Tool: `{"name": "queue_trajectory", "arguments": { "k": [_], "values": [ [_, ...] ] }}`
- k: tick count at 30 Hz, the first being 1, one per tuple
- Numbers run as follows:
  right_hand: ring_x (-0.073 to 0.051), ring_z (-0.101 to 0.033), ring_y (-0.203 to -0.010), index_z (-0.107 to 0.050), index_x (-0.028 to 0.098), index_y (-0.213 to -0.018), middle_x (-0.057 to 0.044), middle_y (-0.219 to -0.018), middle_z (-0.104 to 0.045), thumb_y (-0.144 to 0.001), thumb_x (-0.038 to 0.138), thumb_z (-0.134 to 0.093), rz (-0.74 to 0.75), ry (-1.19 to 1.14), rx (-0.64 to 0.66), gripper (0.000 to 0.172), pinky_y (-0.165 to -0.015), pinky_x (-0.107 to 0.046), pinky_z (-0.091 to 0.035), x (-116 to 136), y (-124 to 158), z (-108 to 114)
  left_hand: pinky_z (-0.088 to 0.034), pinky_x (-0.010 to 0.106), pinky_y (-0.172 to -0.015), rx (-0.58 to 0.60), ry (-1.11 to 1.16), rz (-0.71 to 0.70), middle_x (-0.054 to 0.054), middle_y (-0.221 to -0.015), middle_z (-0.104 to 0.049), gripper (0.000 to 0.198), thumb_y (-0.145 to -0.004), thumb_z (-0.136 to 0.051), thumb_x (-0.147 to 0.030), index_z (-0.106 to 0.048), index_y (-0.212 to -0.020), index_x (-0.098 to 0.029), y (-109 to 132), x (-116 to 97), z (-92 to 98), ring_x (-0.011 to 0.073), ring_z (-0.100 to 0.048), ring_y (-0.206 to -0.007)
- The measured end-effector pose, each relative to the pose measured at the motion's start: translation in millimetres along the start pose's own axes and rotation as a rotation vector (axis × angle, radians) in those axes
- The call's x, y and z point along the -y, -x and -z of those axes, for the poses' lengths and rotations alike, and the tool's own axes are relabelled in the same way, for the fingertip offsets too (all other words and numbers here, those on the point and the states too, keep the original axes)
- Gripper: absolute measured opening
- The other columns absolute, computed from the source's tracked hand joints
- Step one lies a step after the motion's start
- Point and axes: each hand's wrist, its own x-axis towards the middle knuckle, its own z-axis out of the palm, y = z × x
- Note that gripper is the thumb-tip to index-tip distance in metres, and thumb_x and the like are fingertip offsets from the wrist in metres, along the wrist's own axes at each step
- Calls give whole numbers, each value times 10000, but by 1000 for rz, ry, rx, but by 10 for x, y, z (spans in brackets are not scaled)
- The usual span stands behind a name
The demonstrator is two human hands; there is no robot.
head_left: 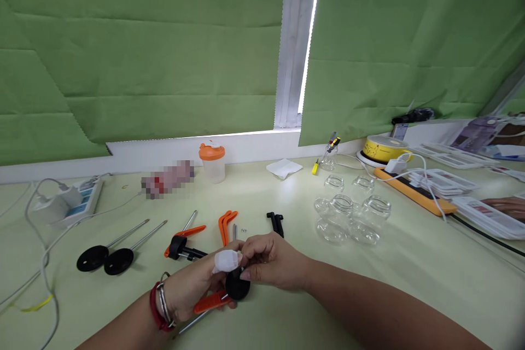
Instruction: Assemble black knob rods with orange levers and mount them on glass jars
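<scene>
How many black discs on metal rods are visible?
3 black round discs on metal rods: far-left disc and neighbour disc lie side by side; held disc sits between left hand and right hand. Others may be hidden.

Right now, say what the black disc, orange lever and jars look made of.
The black disc looks like matte moulded plastic: dull, no glint. The orange lever seems smooth plastic, evenly coloured, slight sheen. The jars are see-through with glinting rims: glass or clear plastic, cannot tell.
</scene>
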Motion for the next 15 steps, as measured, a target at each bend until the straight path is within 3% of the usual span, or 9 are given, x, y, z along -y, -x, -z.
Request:
{"name": "queue_trajectory", "arguments": {
  "k": [6,15],
  "values": [
    [-142,-593,-828,-689,147,-771,-31,-848,-631,-652,202,-737,3,20,-27,139,-776,-283,-455,8,4,-12,-423,303,-647,24,-19,-49,27,-831,-525,457,-720,-561,-492,-521,-1099,-239,-1,17,11,171,-504,-724],
    [-108,-571,-696,-666,114,-731,-15,-769,-626,-581,204,-774,-144,6,-90,206,-689,-254,-446,-10,8,6,-416,285,-639,-9,-1,-27,14,-832,-520,546,-703,-582,-498,-462,-1179,-259,11,15,-10,171,-487,-763]
  ]
}}
